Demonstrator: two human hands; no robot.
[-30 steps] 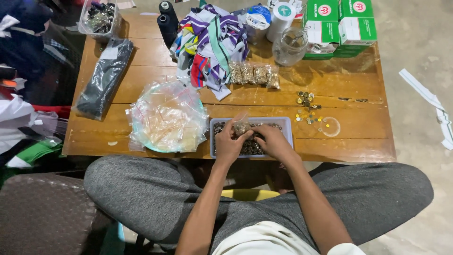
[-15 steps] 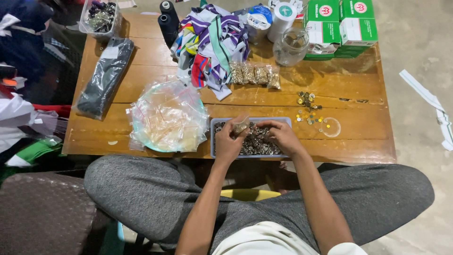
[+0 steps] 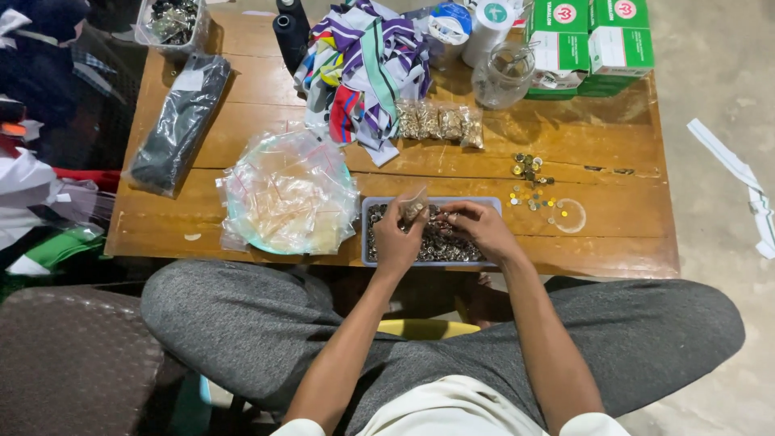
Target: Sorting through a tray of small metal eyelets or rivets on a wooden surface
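A shallow grey tray (image 3: 370, 250) full of small metal parts sits at the near edge of the wooden table (image 3: 613, 234). My left hand (image 3: 395, 238) is over the tray and holds a small clear plastic bag (image 3: 414, 205) upright, partly filled with the parts. My right hand (image 3: 478, 228) rests on the parts in the tray, fingers pinched together near the bag's mouth. What the fingertips hold is too small to tell.
A round dish heaped with clear plastic bags (image 3: 286, 194) lies left of the tray. Filled small bags (image 3: 438, 123), striped cloth (image 3: 367, 60), loose metal pieces (image 3: 533, 182), a glass jar (image 3: 502, 77), green and white boxes (image 3: 589, 40) and a dark packet (image 3: 179, 121) occupy the table.
My hands have shifted slightly over the tray; the right hand has dropped from the bag toward the parts. The small bag stays in my left hand.
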